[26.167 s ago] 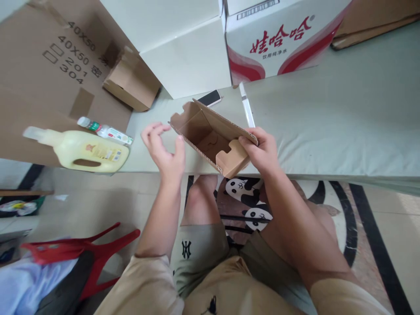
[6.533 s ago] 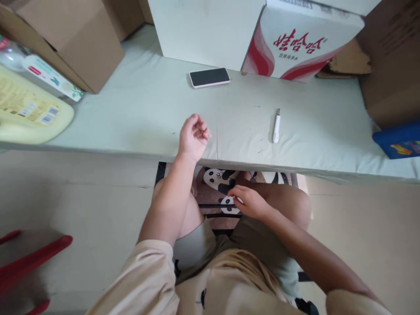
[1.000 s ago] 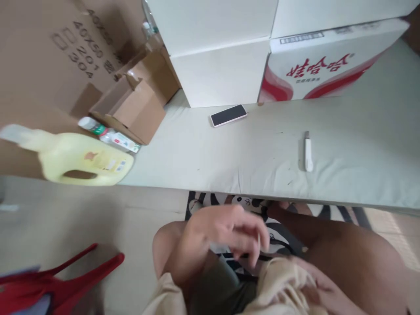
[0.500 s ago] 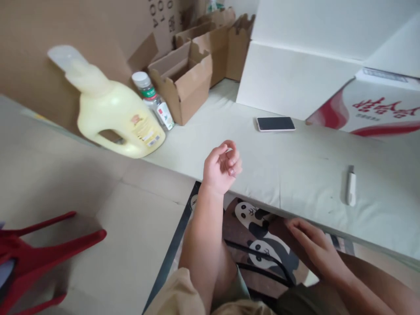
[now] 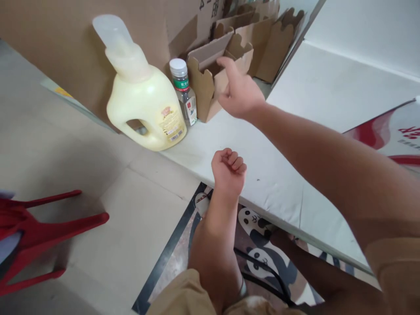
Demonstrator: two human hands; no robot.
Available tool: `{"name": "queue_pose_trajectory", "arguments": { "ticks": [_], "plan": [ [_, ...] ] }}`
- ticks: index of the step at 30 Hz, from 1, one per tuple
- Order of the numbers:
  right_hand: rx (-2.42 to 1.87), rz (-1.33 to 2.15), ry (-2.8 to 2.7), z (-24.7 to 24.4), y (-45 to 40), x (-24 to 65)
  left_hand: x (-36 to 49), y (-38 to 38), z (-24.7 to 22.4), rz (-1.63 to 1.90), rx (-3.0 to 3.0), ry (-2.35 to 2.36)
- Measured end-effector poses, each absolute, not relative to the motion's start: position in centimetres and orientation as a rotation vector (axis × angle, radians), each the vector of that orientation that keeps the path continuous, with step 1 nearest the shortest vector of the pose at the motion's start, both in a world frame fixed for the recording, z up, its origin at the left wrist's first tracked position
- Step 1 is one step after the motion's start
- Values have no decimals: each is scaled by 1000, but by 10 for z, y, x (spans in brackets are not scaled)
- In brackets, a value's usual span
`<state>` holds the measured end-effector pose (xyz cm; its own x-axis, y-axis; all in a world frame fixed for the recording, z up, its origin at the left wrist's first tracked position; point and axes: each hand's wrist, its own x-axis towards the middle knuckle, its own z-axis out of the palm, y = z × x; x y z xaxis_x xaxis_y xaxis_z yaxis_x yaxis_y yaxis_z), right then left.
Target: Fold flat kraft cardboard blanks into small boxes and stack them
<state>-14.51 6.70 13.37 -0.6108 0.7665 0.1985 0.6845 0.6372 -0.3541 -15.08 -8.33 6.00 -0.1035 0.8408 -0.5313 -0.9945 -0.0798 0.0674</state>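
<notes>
My right hand (image 5: 241,89) reaches across the table to the front cardboard box (image 5: 203,89), its index finger extended over the box's open top and its other fingers bent. Nothing shows in it. My left hand (image 5: 229,171) is curled with the palm up at the table's near edge, and no object is visible in it. Left of the box stands a small bottle (image 5: 185,94) with a white cap and green label. Beside that is a large pale yellow jug (image 5: 147,105) with a handle and a clear cap.
More open cardboard boxes (image 5: 259,39) stand behind the front one. A large white box (image 5: 344,74) and a red-and-white carton (image 5: 377,131) are on the right of the table (image 5: 262,175). A red stool (image 5: 59,227) is at the lower left, with a panda mat (image 5: 269,262) below.
My right hand has risen from my lap to the front box. My left hand has curled more tightly. The view has shifted left, and the phone and white stick are no longer visible.
</notes>
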Motion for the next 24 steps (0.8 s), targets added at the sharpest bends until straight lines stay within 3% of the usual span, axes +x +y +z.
{"name": "queue_pose_trajectory", "arguments": {
  "ticks": [7,12,15,20,24],
  "plan": [
    [-1342,-51,-2709,142,74,-136,-150,-82,59,1678,-353,686],
    [-1454,-151,-2660,140,53,-58,-139,-88,57,2173,38,1055],
    [-1399,-255,-2552,140,27,18,-140,-92,48,2289,210,1117],
    [-1112,-55,-2167,120,-50,151,-137,-89,26,2164,655,1294],
    [-1130,172,-1824,79,-98,203,-100,-84,21,1821,1360,882]
  ]
}}
